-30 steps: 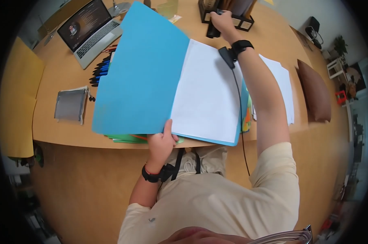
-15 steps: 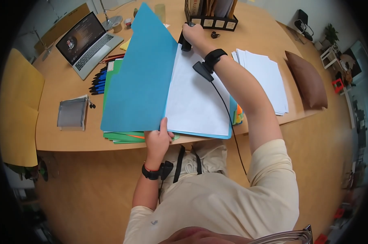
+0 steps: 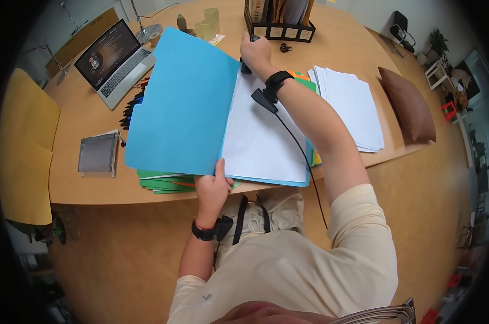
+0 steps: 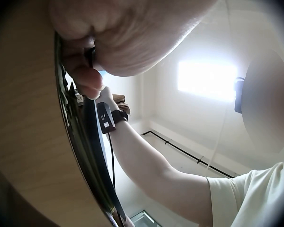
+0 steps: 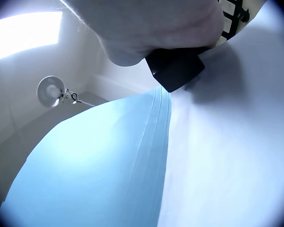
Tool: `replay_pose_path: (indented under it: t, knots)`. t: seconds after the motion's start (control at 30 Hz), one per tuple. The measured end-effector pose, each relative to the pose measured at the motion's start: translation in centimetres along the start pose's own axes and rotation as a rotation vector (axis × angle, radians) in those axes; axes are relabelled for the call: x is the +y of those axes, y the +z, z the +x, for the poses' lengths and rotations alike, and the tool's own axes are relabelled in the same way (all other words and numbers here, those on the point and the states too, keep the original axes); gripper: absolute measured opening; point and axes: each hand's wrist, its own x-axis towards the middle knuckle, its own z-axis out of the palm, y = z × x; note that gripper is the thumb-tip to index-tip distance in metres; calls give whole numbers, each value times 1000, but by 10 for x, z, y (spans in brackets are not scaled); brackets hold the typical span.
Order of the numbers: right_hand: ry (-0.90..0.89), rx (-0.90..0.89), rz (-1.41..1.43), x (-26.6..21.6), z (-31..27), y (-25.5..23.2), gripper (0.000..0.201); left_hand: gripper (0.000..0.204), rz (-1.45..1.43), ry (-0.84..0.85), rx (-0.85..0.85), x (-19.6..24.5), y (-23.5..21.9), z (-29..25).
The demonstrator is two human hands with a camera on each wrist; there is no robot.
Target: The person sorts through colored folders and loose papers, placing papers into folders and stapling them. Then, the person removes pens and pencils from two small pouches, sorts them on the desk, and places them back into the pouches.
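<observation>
the blue folder (image 3: 179, 108) lay spread at the near edge of the table (image 3: 66, 167), on top of some green folders (image 3: 161, 182). it was a light, even blue with a matt, plain face; its left cover stood tilted up a little, its outer edge stepped by a tab and its top slanting down toward the fold. several fine parallel creases ran along that fold in the right wrist view. on the right half sat the white paper (image 3: 266, 135), smooth and blank, with a thin blue margin showing beneath it.

the left hand (image 3: 211, 191) pinched the bottom edge by the fold, one digit straight on top and others bent below. the right hand (image 3: 257, 52) had its fingers wrapped round a black tool (image 5: 176, 70), blocky and square-ended, at the top of the fold over the paper's corner; whether it touched the sheets i cannot tell. loose white sheets (image 3: 350, 108) lay to the right.
</observation>
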Motion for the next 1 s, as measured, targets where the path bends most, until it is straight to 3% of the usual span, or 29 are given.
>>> replay_pose_path:
  t: [0.13, 0.23, 0.33, 0.5, 0.6, 0.7, 0.77, 0.8, 1.0]
  knots:
    - [0, -50, -33, 10, 9, 4, 56, 29, 10, 21, -8, -1, 0, 0]
    - [148, -190, 57, 1, 3, -7, 47, 26, 22, 15, -14, -1, -1, 1]
    - [234, -392, 221, 24, 30, -7, 35, 23, 45, -17, -34, 0, -3, 0]
    - [249, -542, 213, 31, 50, -33, 20, 27, 33, 10, 9, 0, 1, 0]
    - [176, -532, -110, 44, 77, -34, 12, 26, 45, 5, -4, 4, 0, -1]
    - [1, -318, -550, 78, 104, -25, 39, 25, 20, 3, 9, 3, 1, -1]
    - [-56, -267, -649, 70, 93, -37, 51, 24, 65, -35, 10, 4, 0, -1]
    - [-93, -282, -686, 89, 106, -35, 55, 24, 87, -56, 9, 5, 0, -1]
    - [-162, -294, -738, 118, 125, -34, 46, 24, 11, 50, 2, -1, 0, 0]
